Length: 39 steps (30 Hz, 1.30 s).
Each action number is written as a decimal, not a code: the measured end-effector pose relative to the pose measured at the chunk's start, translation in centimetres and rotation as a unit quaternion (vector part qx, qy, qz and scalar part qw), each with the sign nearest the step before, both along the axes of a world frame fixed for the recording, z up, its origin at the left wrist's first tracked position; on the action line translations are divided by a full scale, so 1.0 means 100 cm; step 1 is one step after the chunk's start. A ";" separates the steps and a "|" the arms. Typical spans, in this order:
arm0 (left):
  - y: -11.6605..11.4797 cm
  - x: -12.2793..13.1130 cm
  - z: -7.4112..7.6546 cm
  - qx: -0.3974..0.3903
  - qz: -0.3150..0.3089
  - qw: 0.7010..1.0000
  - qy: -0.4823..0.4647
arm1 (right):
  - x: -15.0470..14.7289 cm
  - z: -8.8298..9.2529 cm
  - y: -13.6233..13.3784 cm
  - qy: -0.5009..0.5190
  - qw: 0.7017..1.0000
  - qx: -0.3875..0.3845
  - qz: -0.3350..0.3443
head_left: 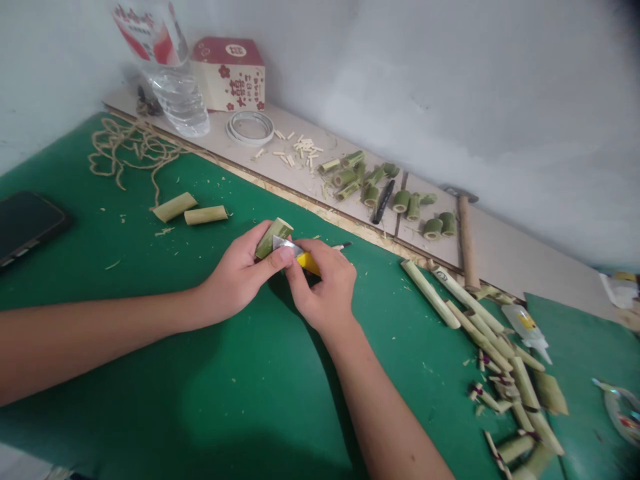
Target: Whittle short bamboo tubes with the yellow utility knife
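Observation:
My left hand (240,270) is closed around a short green bamboo piece (274,237), its cut end tilted up and to the right. In my right hand (326,283) is a yellow utility knife (309,263), gripped near the front. The silver blade (286,246) lies against the side of the bamboo, and my left thumb presses at the blade. Part of the knife's handle is hidden by my right fingers. Two pale bamboo pieces (205,215) rest on the green mat (200,393) beyond my left hand.
Along the wall ledge stand a water bottle (175,93), a box (233,77), a tape roll (250,128), short bamboo pieces (345,177), a black marker (384,201) and a hammer (468,243). Several bamboo lengths (430,293) and a glue bottle (526,327) lie right. Twine (133,147) and a phone (31,225) lie left.

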<state>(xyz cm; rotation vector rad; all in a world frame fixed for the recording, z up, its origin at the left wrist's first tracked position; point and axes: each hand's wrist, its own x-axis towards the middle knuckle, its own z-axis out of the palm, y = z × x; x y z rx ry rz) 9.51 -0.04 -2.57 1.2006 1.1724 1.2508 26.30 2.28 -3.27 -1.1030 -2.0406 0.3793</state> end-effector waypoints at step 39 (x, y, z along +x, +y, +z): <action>-0.003 -0.001 -0.007 -0.009 -0.013 1.000 -0.018 | 0.000 0.001 0.001 0.003 1.000 -0.003 0.007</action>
